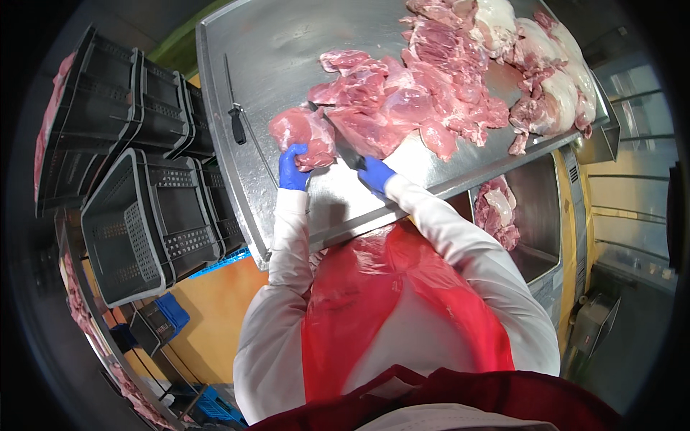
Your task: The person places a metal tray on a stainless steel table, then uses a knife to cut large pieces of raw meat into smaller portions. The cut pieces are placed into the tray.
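Blue gloves cover both of my hands. My left hand (292, 169) is closed on the lower left edge of a rounded piece of raw meat (305, 132) on the metal table (338, 210). In my right hand (375, 175) is a knife (347, 149), its dark blade slanting up and left along the right side of that piece. The handle is mostly hidden in my fist. Just beyond the blade spreads a pile of pink boneless meat cuts (392, 97). Whether the blade touches the meat, I cannot tell.
A black-handled tool (237, 125) with a thin blade or rod lies at the table's left. Larger skin-covered meat pieces (553, 100) sit far right. Below the right edge, a metal bin (535, 208) holds more meat (496, 213). Grey plastic crates (154, 230) stand left.
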Demonstrator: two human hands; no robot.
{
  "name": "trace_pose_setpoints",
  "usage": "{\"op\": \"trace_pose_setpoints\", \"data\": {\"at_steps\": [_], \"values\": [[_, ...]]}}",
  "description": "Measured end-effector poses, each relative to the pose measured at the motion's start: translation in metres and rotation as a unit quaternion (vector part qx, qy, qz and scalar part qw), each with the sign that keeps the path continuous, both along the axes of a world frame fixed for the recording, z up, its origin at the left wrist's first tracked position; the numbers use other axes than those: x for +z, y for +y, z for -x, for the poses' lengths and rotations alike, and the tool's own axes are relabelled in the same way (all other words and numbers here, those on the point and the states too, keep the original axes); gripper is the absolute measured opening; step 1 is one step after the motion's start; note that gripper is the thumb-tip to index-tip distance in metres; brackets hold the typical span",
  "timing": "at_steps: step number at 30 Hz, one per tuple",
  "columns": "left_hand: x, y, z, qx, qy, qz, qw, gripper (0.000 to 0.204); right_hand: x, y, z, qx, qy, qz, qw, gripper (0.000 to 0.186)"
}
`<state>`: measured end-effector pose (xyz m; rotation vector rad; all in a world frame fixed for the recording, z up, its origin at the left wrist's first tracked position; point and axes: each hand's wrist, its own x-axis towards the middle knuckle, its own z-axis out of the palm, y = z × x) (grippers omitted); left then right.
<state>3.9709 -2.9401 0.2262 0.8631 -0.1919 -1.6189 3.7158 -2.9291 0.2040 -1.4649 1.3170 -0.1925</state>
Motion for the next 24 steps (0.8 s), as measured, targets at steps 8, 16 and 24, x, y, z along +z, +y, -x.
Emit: {"op": "trace_pose_setpoints", "data": {"at_steps": [8,16,24], "values": [[0.117,0.014,-0.053,0.042,0.013,0.055,0.998,0.070,0.003,0.045,0.006,0.072,-0.018,-0.080,0.994,0.029],[0.178,0.001,0.051,-0.052,-0.078,0.118,0.989,0.006,0.080,0.084,0.075,0.015,-0.049,-0.080,0.995,0.024],[0.194,0.017,0.333,-0.503,-0.298,0.481,0.653,0.064,0.009,0.105,0.124,-0.002,0.008,0.402,0.916,0.023]]}}
